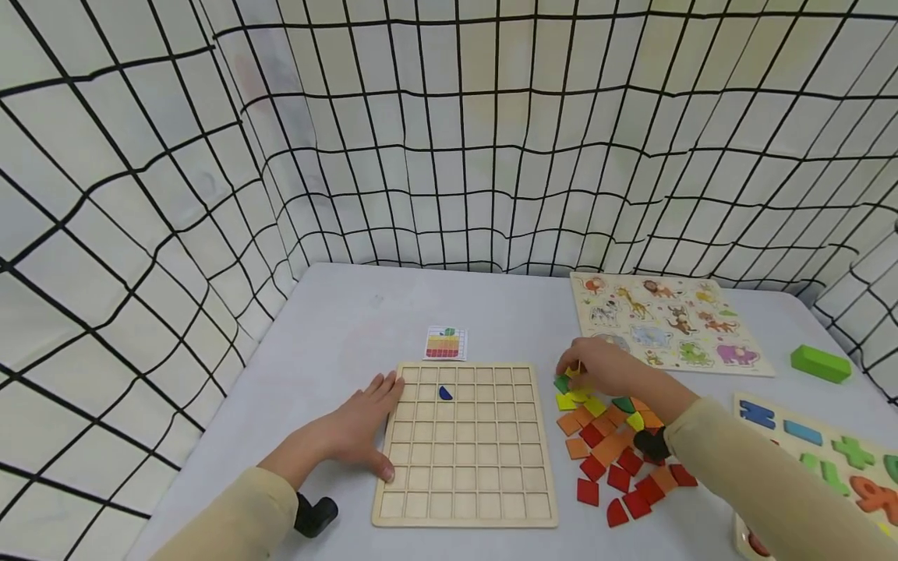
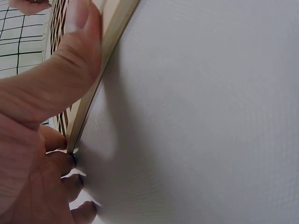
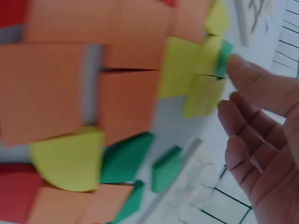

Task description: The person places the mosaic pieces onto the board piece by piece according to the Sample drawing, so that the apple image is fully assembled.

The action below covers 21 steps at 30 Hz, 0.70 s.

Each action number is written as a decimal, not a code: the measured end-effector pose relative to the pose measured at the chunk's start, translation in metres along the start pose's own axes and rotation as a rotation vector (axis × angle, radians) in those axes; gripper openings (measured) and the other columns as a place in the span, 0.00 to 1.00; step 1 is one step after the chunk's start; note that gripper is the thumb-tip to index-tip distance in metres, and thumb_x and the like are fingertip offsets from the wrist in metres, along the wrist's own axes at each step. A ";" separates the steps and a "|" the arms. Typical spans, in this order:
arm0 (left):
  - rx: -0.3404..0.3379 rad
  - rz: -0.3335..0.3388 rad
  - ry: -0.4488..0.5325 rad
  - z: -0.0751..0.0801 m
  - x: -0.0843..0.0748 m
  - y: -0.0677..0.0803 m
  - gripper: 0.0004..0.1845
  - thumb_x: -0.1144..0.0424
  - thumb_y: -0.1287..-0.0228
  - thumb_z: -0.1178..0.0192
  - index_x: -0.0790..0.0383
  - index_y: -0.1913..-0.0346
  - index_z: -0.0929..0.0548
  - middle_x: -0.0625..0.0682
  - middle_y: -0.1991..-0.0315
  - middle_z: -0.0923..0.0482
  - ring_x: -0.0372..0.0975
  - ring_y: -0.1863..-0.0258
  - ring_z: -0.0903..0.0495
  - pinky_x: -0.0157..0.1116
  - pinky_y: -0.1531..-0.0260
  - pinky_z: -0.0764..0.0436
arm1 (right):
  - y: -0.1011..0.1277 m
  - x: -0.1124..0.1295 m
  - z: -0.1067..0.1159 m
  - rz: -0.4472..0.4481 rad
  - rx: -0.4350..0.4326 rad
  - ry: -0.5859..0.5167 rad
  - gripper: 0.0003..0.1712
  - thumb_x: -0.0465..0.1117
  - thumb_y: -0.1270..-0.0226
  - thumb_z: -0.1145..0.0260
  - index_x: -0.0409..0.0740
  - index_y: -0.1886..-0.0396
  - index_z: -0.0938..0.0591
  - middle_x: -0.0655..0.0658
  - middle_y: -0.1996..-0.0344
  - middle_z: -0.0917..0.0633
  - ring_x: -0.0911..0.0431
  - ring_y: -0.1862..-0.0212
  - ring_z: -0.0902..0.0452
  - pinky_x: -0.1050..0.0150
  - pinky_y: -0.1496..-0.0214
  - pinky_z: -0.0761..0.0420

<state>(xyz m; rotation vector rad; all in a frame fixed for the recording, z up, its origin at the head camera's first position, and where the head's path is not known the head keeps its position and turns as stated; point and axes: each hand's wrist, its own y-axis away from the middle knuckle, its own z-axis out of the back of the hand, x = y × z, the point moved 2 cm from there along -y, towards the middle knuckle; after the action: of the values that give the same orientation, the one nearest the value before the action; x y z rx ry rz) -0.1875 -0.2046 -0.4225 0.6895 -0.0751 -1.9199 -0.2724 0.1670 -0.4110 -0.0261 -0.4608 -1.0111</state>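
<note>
My left hand [image 1: 354,428] is spread along the left edge of a wooden grid board [image 1: 465,510], its thumb [image 2: 79,42] pressed on the board's rim and the fingertips at the far corner. One dark blue piece [image 1: 445,393] with a curved side lies in an upper cell of the grid. Right of the board, my right hand [image 1: 599,366] reaches over the far end of a pile of coloured pieces. Its thumb tip is right at a small green piece [image 3: 224,58] beside yellow squares [image 3: 204,95]; the other fingers are bent loosely, apart from the pieces.
A small picture card [image 1: 445,343] lies behind the board. Orange squares [image 1: 610,446] and red squares [image 1: 619,478] spread toward the near side. An animal puzzle board [image 1: 701,358], a green block [image 1: 821,364] and a symbol puzzle [image 1: 754,432] are on the right. Black netting [image 1: 449,148] encloses the table.
</note>
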 end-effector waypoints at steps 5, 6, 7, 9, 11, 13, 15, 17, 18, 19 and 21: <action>0.000 -0.008 0.008 0.001 0.001 0.001 0.71 0.49 0.59 0.16 0.76 0.21 0.52 0.71 0.18 0.58 0.64 0.18 0.60 0.66 0.24 0.50 | 0.003 0.001 -0.010 0.009 -0.032 -0.021 0.05 0.36 0.35 0.26 0.45 0.60 0.12 0.48 0.62 0.18 0.57 0.63 0.25 0.64 0.58 0.18; -0.001 -0.013 0.003 0.001 0.001 0.001 0.71 0.48 0.59 0.16 0.76 0.21 0.52 0.71 0.18 0.58 0.65 0.19 0.60 0.66 0.24 0.50 | 0.003 0.002 -0.011 0.006 -0.042 -0.016 0.05 0.36 0.35 0.26 0.45 0.61 0.13 0.48 0.63 0.18 0.57 0.63 0.25 0.64 0.58 0.19; -0.001 -0.016 0.000 0.001 0.001 0.001 0.71 0.48 0.59 0.16 0.76 0.21 0.52 0.71 0.18 0.58 0.65 0.19 0.60 0.66 0.24 0.50 | 0.003 0.003 -0.012 0.001 -0.045 -0.018 0.04 0.36 0.36 0.26 0.45 0.62 0.14 0.49 0.64 0.19 0.57 0.64 0.26 0.64 0.59 0.19; -0.001 -0.016 -0.009 0.002 0.001 0.000 0.71 0.47 0.59 0.16 0.76 0.21 0.52 0.71 0.18 0.58 0.65 0.18 0.60 0.66 0.24 0.50 | 0.002 0.004 -0.012 -0.006 -0.062 -0.028 0.05 0.35 0.35 0.26 0.45 0.65 0.17 0.50 0.67 0.19 0.57 0.66 0.27 0.65 0.61 0.21; -0.002 -0.014 -0.012 0.003 0.001 0.000 0.71 0.48 0.59 0.16 0.76 0.21 0.52 0.71 0.18 0.58 0.65 0.18 0.60 0.66 0.24 0.50 | -0.001 0.009 -0.010 -0.019 -0.096 -0.069 0.06 0.34 0.35 0.27 0.45 0.67 0.18 0.50 0.70 0.19 0.57 0.67 0.28 0.65 0.63 0.23; -0.002 -0.007 -0.011 0.003 0.001 0.001 0.71 0.48 0.59 0.16 0.76 0.21 0.52 0.70 0.18 0.58 0.64 0.18 0.60 0.65 0.23 0.50 | -0.007 0.017 -0.011 -0.017 -0.134 -0.123 0.06 0.34 0.33 0.29 0.45 0.68 0.18 0.51 0.71 0.18 0.58 0.67 0.28 0.65 0.64 0.24; -0.002 -0.003 -0.007 0.003 0.001 0.001 0.71 0.48 0.59 0.16 0.75 0.20 0.51 0.70 0.18 0.58 0.64 0.18 0.60 0.65 0.23 0.50 | -0.016 0.031 -0.014 0.001 -0.160 -0.193 0.05 0.33 0.32 0.30 0.45 0.67 0.18 0.50 0.71 0.18 0.58 0.67 0.27 0.65 0.63 0.25; -0.001 0.001 -0.001 0.003 0.001 0.001 0.71 0.49 0.59 0.16 0.75 0.20 0.51 0.70 0.18 0.58 0.64 0.18 0.60 0.65 0.23 0.50 | -0.027 0.047 -0.020 0.020 -0.161 -0.252 0.03 0.34 0.31 0.31 0.44 0.66 0.17 0.50 0.70 0.17 0.59 0.66 0.27 0.66 0.62 0.25; -0.002 0.003 0.004 0.003 0.002 0.001 0.71 0.49 0.59 0.16 0.75 0.20 0.51 0.70 0.18 0.58 0.64 0.18 0.60 0.66 0.23 0.50 | -0.033 0.056 -0.024 0.030 -0.155 -0.268 0.03 0.35 0.30 0.31 0.44 0.65 0.17 0.50 0.69 0.17 0.59 0.66 0.27 0.66 0.62 0.24; -0.002 0.004 0.006 0.002 0.002 0.001 0.71 0.49 0.59 0.16 0.75 0.20 0.51 0.70 0.18 0.58 0.63 0.18 0.60 0.65 0.23 0.51 | -0.039 0.063 -0.027 0.040 -0.147 -0.287 0.02 0.35 0.29 0.32 0.43 0.64 0.17 0.50 0.69 0.16 0.59 0.66 0.26 0.66 0.62 0.24; -0.003 0.001 0.011 0.002 0.002 0.001 0.71 0.49 0.59 0.16 0.75 0.20 0.51 0.70 0.18 0.58 0.63 0.18 0.60 0.66 0.24 0.50 | -0.050 0.077 -0.031 0.042 -0.137 -0.310 0.02 0.36 0.29 0.32 0.42 0.64 0.16 0.50 0.68 0.16 0.60 0.66 0.26 0.66 0.62 0.23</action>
<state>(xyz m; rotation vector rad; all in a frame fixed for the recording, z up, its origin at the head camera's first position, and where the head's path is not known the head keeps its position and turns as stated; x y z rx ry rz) -0.1878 -0.2074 -0.4214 0.6977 -0.0662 -1.9146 -0.2678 0.0706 -0.4193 -0.3174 -0.6695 -0.9995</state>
